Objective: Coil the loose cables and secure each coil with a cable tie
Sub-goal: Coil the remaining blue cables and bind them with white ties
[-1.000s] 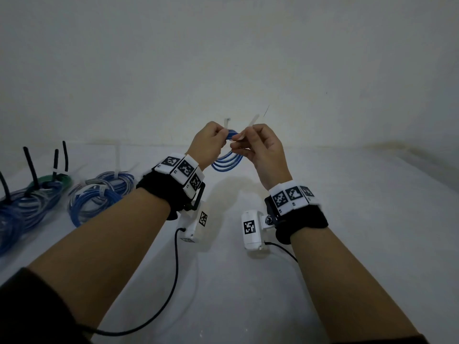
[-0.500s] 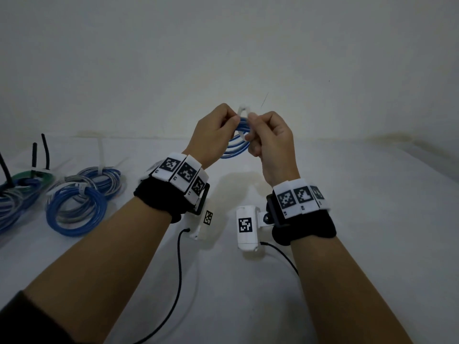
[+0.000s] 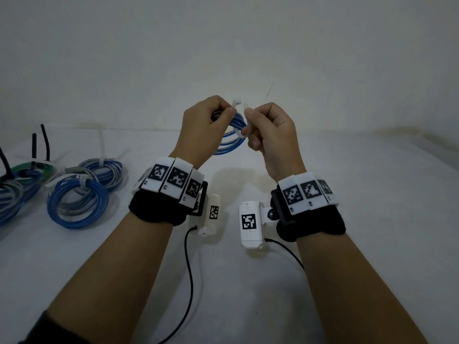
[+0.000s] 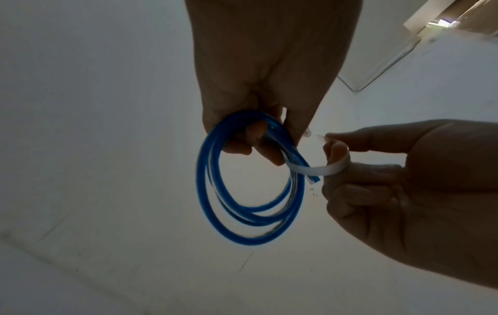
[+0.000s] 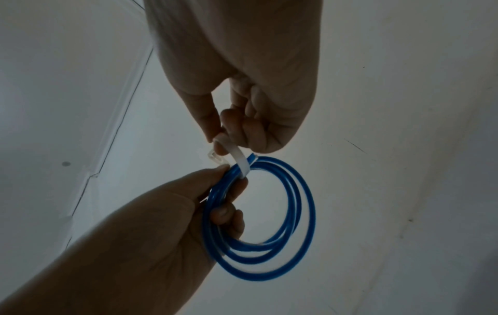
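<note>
Head view shows you have bent the white cable tie point(image 3: 240, 120) round the blue cable coil point(image 3: 229, 140) since a second ago; your left hand point(image 3: 202, 131) grips the raised coil, your right hand point(image 3: 269, 135) pinches the tail, seemingly unthreaded.

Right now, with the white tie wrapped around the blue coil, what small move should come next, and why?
Probably thread the tie's tip into its head. The left hand grips the blue coil and the head end, while the right hand pinches the white cable tie, which loops the coil but appears still unclosed.
</note>
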Available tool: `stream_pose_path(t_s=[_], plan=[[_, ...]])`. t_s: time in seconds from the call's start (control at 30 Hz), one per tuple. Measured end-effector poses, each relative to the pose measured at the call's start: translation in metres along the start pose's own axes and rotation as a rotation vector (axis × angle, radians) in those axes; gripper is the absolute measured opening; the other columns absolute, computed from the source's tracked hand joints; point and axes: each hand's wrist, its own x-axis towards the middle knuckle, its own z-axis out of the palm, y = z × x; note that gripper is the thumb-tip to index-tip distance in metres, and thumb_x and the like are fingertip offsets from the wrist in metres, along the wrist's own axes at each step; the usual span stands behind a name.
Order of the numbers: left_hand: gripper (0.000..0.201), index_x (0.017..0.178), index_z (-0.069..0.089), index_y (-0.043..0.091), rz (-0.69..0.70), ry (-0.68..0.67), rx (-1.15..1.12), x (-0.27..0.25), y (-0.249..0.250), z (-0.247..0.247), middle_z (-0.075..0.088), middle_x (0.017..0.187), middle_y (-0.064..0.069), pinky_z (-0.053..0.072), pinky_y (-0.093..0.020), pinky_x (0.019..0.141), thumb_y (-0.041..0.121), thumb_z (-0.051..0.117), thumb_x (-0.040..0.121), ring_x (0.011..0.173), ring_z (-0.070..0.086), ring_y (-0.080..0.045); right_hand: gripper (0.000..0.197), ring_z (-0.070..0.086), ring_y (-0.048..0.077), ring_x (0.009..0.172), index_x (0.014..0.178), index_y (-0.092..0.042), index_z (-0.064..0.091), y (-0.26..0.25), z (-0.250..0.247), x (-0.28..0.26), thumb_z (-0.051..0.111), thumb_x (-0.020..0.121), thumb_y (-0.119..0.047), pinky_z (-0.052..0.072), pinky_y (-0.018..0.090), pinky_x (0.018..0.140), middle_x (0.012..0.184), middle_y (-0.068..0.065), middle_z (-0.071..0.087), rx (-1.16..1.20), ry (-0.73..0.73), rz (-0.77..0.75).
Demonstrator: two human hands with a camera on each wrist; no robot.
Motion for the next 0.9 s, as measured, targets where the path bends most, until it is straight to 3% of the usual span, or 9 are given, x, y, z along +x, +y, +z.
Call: stream_pose_path(t_s=[0.2,0.37,0.77,0.9], plan=[[0.012,0.088,0.068,0.012,-0.024,0.04,-0.007,-0.004,-0.013,-0.004,0.061,0.075,0.017,0.04,-0.002,0.067,0.017,0.058,0.089,0.069,0.058,0.011,0.02,0.036,0.013,0.042,0.072,-0.007,0.05,0.006,0.004,-0.002,0.055,0.09,-0.005,0.033,0.021,0.043,0.063,0.016,0.051,-0.052,-0.048,0.034],[0.011,0.092,0.068,0.009,0.006,0.066,-0.016,-0.006,-0.015,-0.006,0.066,0.085,0.006,0.044,-0.004,0.069,0.014,0.059,0.087,0.073,0.06,0.009,0.02,0.037,0.012,0.041,0.071,-0.007,0.052,0.01,0.007,-0.003,0.055,0.09,-0.006,0.03,0.025,0.046,0.061,0.014,0.052,-0.074,-0.044,0.054],[0.01,0.084,0.064,0.011,0.068,0.009,0.088,-0.007,-0.016,-0.003,0.054,0.071,0.02,0.036,-0.002,0.063,0.014,0.056,0.088,0.067,0.053,0.012,0.019,0.037,0.012,0.043,0.07,-0.007,0.055,0.012,0.007,-0.003,0.057,0.089,-0.007,0.031,0.024,0.047,0.057,0.01,0.054,-0.06,-0.02,0.089],[0.011,0.085,0.063,0.008,0.102,-0.004,0.138,-0.007,-0.017,-0.004,0.057,0.075,0.009,0.035,-0.001,0.064,0.014,0.055,0.089,0.067,0.052,0.005,0.018,0.037,0.011,0.042,0.071,-0.007,0.055,0.013,0.007,-0.003,0.057,0.089,-0.007,0.032,0.024,0.047,0.057,0.009,0.054,-0.057,-0.022,0.096]])
